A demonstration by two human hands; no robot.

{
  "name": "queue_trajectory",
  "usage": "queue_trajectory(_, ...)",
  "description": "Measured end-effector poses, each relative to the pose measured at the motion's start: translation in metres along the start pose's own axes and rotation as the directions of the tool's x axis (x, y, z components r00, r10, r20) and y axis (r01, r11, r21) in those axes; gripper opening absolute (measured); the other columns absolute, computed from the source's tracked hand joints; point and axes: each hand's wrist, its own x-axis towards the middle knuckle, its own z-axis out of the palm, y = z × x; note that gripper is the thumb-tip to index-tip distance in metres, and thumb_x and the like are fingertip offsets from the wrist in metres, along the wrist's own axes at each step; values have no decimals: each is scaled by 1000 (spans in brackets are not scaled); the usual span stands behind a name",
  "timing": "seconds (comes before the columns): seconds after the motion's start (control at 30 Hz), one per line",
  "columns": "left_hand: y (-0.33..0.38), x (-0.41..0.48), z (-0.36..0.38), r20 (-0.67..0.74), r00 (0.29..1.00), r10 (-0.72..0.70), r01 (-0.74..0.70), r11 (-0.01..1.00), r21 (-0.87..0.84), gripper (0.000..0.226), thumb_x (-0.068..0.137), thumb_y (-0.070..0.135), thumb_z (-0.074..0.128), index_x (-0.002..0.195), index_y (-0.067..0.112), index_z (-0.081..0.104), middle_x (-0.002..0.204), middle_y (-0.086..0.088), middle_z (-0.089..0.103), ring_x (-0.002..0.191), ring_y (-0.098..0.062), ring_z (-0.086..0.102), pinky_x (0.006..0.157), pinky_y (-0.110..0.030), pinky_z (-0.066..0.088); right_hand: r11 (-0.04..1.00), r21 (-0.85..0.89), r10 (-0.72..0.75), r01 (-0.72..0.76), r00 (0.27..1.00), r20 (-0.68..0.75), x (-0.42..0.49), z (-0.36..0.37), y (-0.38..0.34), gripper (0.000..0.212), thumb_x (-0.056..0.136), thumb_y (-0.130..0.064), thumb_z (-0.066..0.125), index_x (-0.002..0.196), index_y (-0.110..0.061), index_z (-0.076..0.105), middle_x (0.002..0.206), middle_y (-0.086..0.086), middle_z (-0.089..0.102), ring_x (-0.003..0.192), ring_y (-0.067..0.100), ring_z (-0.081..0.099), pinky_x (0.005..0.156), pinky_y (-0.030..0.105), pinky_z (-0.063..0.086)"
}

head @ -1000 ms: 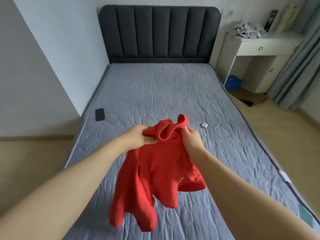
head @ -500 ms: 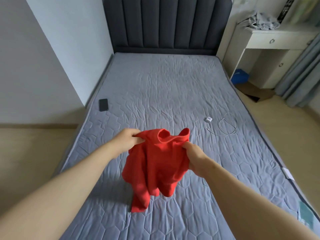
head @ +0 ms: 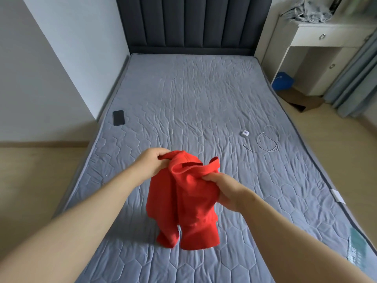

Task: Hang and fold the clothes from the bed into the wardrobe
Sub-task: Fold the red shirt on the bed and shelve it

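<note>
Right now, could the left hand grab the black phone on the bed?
Probably not yet: the left hand grips the red top, and the phone lies farther up the bed, though nothing blocks the way.

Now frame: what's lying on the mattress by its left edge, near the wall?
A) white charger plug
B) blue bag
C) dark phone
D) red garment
C: the dark phone lies flat at the left edge of the mattress. The white charger plug sits toward the right side, and the left hand and right hand hold the red garment.
</note>
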Motion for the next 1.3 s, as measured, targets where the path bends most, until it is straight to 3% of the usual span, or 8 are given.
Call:
queue_trajectory(0.4,4,2,11,75,959,-272,274,837,-474,12,92,27,55,93,19,64,74,3,73,67,-12,67,62,-25,50,976,217,84,-29,964,-253,-7,-7,-25,32,94,-44,47,96,-17,65,65,4,71,56,17,66,56,26,48)
queue_trajectory(0.57,7,-1,28,-231,972,31,5,988,153,24,88,15,62,111,9,57,103,-4,54,93,-18,52,87,-31,42,922,376,48,89,940,-338,-15,3,-37,29,98,-31,42,76,-15,52,53,3,61,40,11,58,44,20,44)
queue_trajectory(0.8,4,-45,80,414,910,7,123,950,-288,39,80,1,67,108,21,50,106,8,61,94,0,62,78,-12,48,613,739,-75,280,951,-299,-25,20,-66,33,102,-24,36,77,-5,45,73,9,53,54,16,60,49,33,54)
queue_trajectory(0.9,-1,-39,96,169,980,-107,116,992,-46,22,88,12,60,110,9,59,111,-11,65,105,-23,61,93,-32,46,571,771,-130,281,959,-254,-33,23,-70,34,102,-25,35,78,-3,46,56,11,62,50,17,64,51,34,55)
queue_trajectory(1.03,-5,-29,84,79,990,-118,121,992,-26,9,90,12,55,89,20,58,95,-5,64,95,-22,59,75,-16,45,462,832,-161,306,952,-261,-40,18,-73,36,103,-23,33,77,-2,47,41,7,59,35,16,59,34,28,50)
queue_trajectory(1.17,-12,-32,89,355,931,-88,91,996,10,94,67,23,82,139,26,23,132,6,36,125,-11,38,100,-14,35,428,852,-208,300,951,-230,-44,26,-80,38,103,-23,32,77,0,48,43,9,60,35,17,60,34,29,49)
queue_trajectory(1.23,-12,-31,104,242,968,-70,6,967,254,124,60,31,86,148,22,0,147,-1,11,139,-16,18,113,-27,21,402,865,-223,300,948,-226,-43,30,-85,39,103,-23,32,77,1,48,44,9,60,35,18,60,34,29,49)
queue_trajectory(1.3,-8,-27,111,-10,998,-67,67,962,266,105,69,28,78,148,20,10,148,-10,17,137,-24,28,108,-30,28,389,870,-233,303,946,-225,-43,32,-89,39,103,-22,32,77,2,48,46,10,60,35,18,59,34,30,49)
